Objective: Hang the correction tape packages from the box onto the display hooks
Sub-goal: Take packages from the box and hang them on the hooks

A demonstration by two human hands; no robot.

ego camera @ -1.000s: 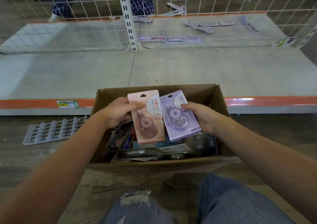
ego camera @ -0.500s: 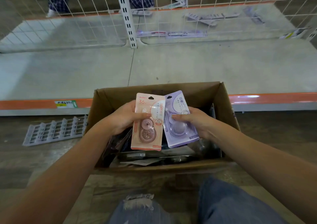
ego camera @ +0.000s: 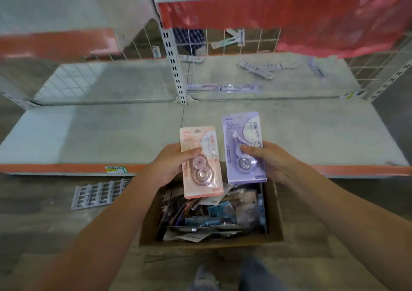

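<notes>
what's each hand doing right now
Left hand: grips the pink package.
Right hand: grips the purple package.

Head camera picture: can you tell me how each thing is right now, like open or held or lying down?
Left hand: grips the pink package.
Right hand: grips the purple package.
Pink package: held upright above the box.
Purple package: held upright, sealed.
Box: open, packages piled inside.
Grey plastic strip: lying flat on the floor.
</notes>
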